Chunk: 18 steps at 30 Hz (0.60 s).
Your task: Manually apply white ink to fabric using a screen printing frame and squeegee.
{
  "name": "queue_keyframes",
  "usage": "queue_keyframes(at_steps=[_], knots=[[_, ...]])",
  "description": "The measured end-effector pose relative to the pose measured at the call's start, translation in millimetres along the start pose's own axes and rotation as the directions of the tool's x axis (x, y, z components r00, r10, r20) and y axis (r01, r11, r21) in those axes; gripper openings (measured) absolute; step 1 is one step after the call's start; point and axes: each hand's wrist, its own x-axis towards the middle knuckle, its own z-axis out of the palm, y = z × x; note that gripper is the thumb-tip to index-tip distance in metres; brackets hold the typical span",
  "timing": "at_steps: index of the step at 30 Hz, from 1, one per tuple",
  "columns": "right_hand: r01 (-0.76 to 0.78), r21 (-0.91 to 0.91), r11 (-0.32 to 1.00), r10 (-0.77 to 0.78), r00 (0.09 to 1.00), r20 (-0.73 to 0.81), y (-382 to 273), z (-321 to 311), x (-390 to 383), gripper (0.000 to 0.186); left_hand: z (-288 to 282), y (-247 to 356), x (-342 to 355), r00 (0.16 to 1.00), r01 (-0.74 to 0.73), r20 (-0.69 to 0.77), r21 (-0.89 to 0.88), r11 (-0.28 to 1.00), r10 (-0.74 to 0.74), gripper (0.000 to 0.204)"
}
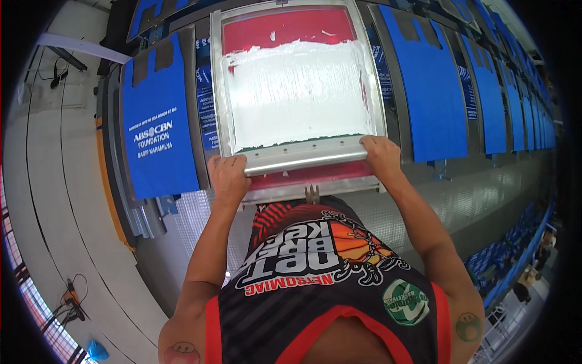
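Over at 9 o'clock I see a pale wall-like surface (85, 164) crossed by thin dark lines, with an orange-and-black cable bundle (71, 298) at 8 o'clock. Moving right, 1 flat royal-blue bag with white print (160, 112) lies on a dark grey board, its 2 cut-out notches toward 12 o'clock.

Next comes the left hand (229, 177), fingers curled closed over the left end of a long silver metal squeegee (306, 156); I can't tell where its thumb sits underneath. The squeegee lies across the lower part of a rectangular silver metal screen frame (219, 115) with pinkish-red mesh, a thin dark green edge showing along its 12 o'clock side. From there toward 12 o'clock a broad, glossy layer of thick white ink (297, 91) covers most of the mesh, with bare red beyond it; more red shows at 6 o'clock of the squeegee. The person, in a black sleeveless jersey with red trim (327, 291), stands at 6 o'clock.

The right hand (382, 159) is closed around the squeegee's right end, near the frame's side rail. Toward 3 o'clock, plain royal-blue bags (427, 91) run off in a row; at 4 o'clock lie smaller blue items (500, 252), too small to make out.
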Motion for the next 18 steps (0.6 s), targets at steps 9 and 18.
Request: queue_keyframes(at_steps=[9,18], knots=[[0.040,-0.251,0.967,0.007,0.983,0.182,53.6,-14.3,211.8,0.025,7.3,-71.5,222.5,0.970,0.061,0.222,0.160,0.985,-0.097,0.036],[-0.012,0.027,1.000,0.016,0.992,-0.126,3.7,3.3,-4.9,0.010,-0.8,-4.4,10.0,0.999,-0.037,0.032,-0.098,0.995,0.040,0.027]])
